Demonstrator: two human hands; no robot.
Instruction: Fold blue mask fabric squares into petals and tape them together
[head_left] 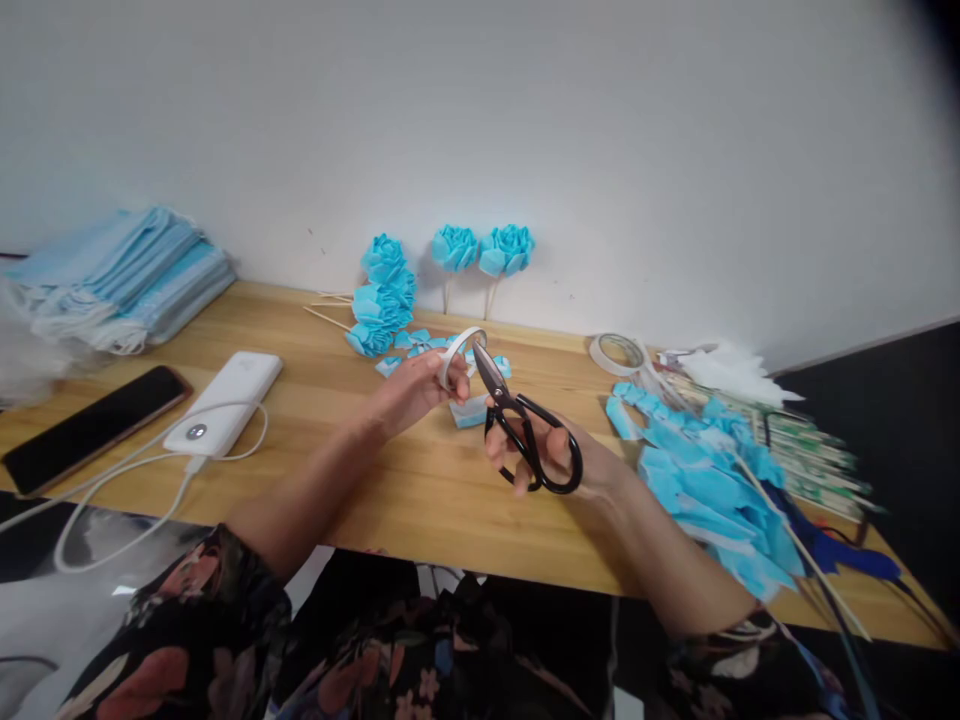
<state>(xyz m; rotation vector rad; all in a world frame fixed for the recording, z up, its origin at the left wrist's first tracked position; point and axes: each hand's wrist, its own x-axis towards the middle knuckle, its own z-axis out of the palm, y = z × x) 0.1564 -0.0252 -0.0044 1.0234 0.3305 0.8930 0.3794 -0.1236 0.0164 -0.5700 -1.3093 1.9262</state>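
My left hand [420, 392] pinches a narrow white ring [448, 362] that looks like a thin roll of tape. Black-handled scissors [512, 405] are in my right hand [592, 462], with fingers through the loops. Their blades point up and left, and the tips are close to the ring; whether they touch it I cannot tell. On the table below lies a small folded blue piece [469, 412], partly hidden by my hands. More cut blue pieces [420, 342] are scattered just behind my left hand.
Blue fabric-like flowers on sticks lean on the wall [507, 250] and lie in a pile [382, 300]. A mask stack [142, 275], phone [94, 425] and cabled power bank [225, 402] are left. Right are a tape roll [616, 353], blue sheets [697, 490] and a blue-handled tool [862, 560].
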